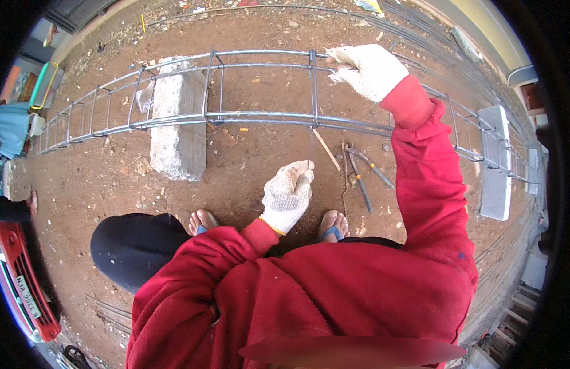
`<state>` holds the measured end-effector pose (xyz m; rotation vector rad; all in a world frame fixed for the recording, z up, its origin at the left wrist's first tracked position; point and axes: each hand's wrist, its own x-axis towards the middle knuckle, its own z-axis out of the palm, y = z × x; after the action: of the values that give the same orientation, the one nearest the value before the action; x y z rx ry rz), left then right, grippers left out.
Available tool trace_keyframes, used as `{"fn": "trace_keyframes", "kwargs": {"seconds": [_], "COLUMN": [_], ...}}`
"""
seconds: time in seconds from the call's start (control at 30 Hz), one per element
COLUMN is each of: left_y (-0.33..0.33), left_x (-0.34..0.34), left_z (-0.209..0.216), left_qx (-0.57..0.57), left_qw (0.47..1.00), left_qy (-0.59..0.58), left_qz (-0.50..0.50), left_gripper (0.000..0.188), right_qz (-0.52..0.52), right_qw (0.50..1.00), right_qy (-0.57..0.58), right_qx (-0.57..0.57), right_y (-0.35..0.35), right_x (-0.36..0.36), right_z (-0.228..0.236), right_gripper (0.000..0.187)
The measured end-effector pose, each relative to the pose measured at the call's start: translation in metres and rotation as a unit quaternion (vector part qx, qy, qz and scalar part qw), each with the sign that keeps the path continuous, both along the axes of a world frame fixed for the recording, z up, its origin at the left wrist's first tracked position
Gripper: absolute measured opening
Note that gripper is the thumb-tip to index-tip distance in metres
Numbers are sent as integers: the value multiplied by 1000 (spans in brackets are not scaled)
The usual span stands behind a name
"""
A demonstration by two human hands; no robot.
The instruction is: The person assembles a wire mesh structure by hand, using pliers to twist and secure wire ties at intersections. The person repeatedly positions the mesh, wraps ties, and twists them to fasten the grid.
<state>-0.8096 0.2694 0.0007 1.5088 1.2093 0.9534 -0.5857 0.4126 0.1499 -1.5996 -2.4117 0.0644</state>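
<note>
- Standing on brown dirt, the person wears a red long-sleeved top (334,289) and blue sandals (332,232).
- The left arm is bent close to the body, with the left hand (288,195) in a white knitted glove held up in front of the feet.
- Its fingers are curled in tight, and I cannot tell if they pinch anything.
- Just past the feet, long-handled metal pliers (361,174) lie on the dirt beside a thin pale stick (326,149).
- The right arm stretches far forward.
- The right hand (366,69), gloved too, closes around the top bar of a long grey steel rod cage (260,86).
- The cage lies across rough grey concrete blocks (177,132), one on the left and one on the right.
</note>
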Motion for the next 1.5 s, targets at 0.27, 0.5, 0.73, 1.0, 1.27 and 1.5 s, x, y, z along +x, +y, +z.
{"fn": "trace_keyframes", "kwargs": {"seconds": [0.27, 0.5, 0.73, 1.0, 1.27, 1.5], "left_y": [59, 76, 81, 81, 82, 79], "left_x": [12, 22, 26, 22, 24, 22], "left_z": [26, 33, 26, 26, 26, 29], "left_qx": [-34, -109, -149, -196, -142, 33], "left_qw": [998, 967, 949, 904, 934, 984], "left_qy": [-50, -222, -278, -377, -323, -173], "left_qz": [-4, 56, -1, -52, -48, -38], "left_gripper": [22, 23, 18, 19, 16, 13], "right_qz": [-20, 9, 86, 42, 22, 236], "right_qw": [995, 981, 974, 936, 944, 946], "right_qy": [96, 192, 206, 320, 316, 53], "right_qx": [-13, 23, 43, -141, -95, 216], "right_y": [-27, -11, -12, -19, -44, -75], "right_x": [23, 6, -20, -25, -32, -21], "right_z": [-11, -44, -45, -32, -25, -48], "right_gripper": [32, 34, 27, 19, 17, 36]}}
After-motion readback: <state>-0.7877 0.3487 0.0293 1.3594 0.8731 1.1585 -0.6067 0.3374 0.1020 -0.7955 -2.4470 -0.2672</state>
